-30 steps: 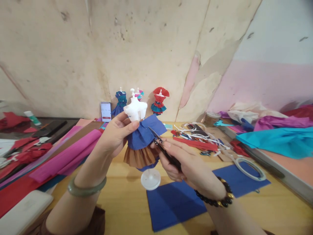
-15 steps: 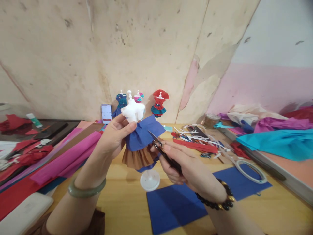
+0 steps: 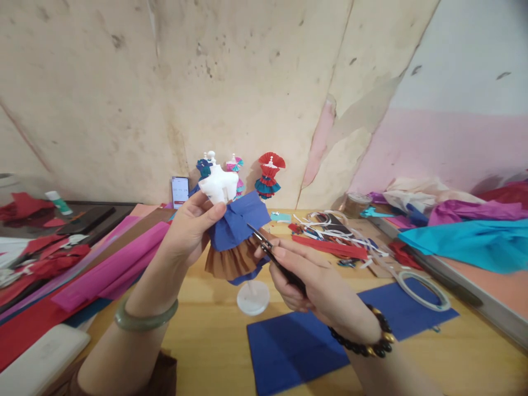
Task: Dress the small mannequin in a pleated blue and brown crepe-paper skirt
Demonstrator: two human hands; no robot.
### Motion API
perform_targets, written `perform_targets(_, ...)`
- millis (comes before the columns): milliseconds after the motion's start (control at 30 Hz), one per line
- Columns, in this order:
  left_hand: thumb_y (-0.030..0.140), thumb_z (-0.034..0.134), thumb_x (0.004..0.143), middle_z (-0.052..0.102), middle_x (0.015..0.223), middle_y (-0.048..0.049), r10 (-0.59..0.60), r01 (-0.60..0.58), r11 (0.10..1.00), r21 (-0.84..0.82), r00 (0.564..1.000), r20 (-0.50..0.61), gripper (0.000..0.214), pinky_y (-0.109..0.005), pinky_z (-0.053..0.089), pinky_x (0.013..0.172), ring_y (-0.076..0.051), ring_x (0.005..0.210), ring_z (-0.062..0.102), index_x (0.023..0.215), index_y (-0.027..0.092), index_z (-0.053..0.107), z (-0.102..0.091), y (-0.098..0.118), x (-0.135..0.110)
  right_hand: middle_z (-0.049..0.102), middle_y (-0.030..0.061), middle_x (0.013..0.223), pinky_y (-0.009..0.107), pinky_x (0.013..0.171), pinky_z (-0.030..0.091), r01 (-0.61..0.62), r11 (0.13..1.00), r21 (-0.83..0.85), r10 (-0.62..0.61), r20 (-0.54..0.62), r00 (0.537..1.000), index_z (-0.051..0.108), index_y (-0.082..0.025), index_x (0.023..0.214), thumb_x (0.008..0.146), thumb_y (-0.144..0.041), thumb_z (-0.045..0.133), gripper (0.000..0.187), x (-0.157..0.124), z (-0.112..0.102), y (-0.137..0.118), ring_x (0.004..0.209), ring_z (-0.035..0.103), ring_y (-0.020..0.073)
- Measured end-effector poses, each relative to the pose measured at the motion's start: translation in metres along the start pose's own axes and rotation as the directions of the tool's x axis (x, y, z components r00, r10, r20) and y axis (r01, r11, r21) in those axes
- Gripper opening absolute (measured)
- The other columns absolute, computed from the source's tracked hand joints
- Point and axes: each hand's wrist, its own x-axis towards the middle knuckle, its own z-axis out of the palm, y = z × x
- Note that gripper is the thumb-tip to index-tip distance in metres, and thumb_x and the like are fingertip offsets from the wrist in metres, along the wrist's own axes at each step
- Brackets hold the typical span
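My left hand (image 3: 187, 234) grips a small white mannequin (image 3: 219, 183) at the waist and holds it up above the wooden table (image 3: 206, 341). The mannequin wears a blue paper skirt (image 3: 236, 223) over a brown pleated layer (image 3: 229, 261). Its round white base (image 3: 253, 297) hangs just above the table. My right hand (image 3: 307, 278) is closed on small dark scissors (image 3: 268, 250), whose blades touch the right edge of the blue skirt.
Blue paper sheets (image 3: 297, 346) lie below my right hand. Pink and red crepe rolls (image 3: 107, 269) lie at the left. Finished paper dresses (image 3: 268, 175) and a phone (image 3: 180, 191) stand by the wall. Paper scraps (image 3: 330, 228), teal paper (image 3: 470, 239) and a white ring (image 3: 424, 283) are at the right.
My left hand has tilted the mannequin to the left and moved it slightly left. The scissors have stayed at the skirt's right edge.
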Motion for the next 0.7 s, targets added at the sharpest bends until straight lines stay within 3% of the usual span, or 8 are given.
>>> perform_targets(567,0.035,0.093,0.061,0.077,0.11,-0.0077,0.031,-0.03,0.999,0.037,1.0,-0.004,0.05,-0.033,0.06,0.091,-0.028,0.107,0.071,0.106,0.023,0.075,-0.0009,0.0012,-0.0002,0.037,-0.0126,0.044,0.015,0.029,0.02,-0.034,0.997,-0.072,0.033,-0.01,0.999,0.061,-0.016,0.103,0.096,-0.045,0.051,0.032,-0.0071,-0.0049,-0.0081,0.032,0.019,0.0044)
perform_targets(700,0.036,0.093,0.06,0.078,0.106,-0.0068,0.032,-0.031,0.999,0.032,0.999,-0.019,0.049,-0.03,0.061,0.084,-0.026,0.1,0.073,0.105,0.024,0.075,-0.0029,0.0008,0.0003,0.036,-0.013,0.044,0.015,0.029,0.019,-0.041,0.995,-0.088,0.04,-0.01,0.999,0.061,-0.015,0.102,0.095,-0.046,0.052,0.032,-0.0073,-0.0046,-0.0085,0.032,0.018,0.0041)
